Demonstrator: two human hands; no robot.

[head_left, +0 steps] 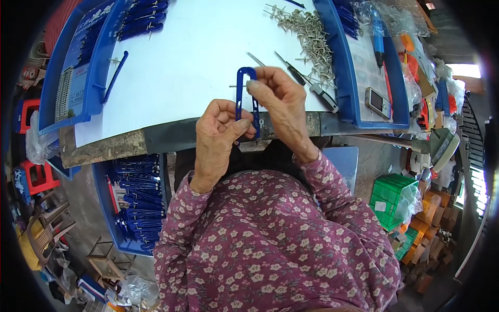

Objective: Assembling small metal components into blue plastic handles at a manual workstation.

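Both of my hands hold a blue plastic U-shaped piece (239, 93) above the table's front edge, its bend pointing away from me. My left hand (215, 138) is closed round the lower ends of its two arms. With thumb and fingers, my right hand (283, 104) pinches it near the top of the right arm. A thin metal pin (234, 86) sticks out sideways from the left arm; its other end is hidden by my fingers. On the white work surface (187, 67), a loose blue strip (115, 77) lies to the left, with a small metal pin beside it.
Metal pins with round discs (314, 44) are heaped at far right, near screwdrivers (290, 67) and a dark-handled tool (324, 98). Blue trays (96, 86) flank the surface; the right one holds a phone-like device (378, 103). A blue crate (106, 208) below holds blue pieces.
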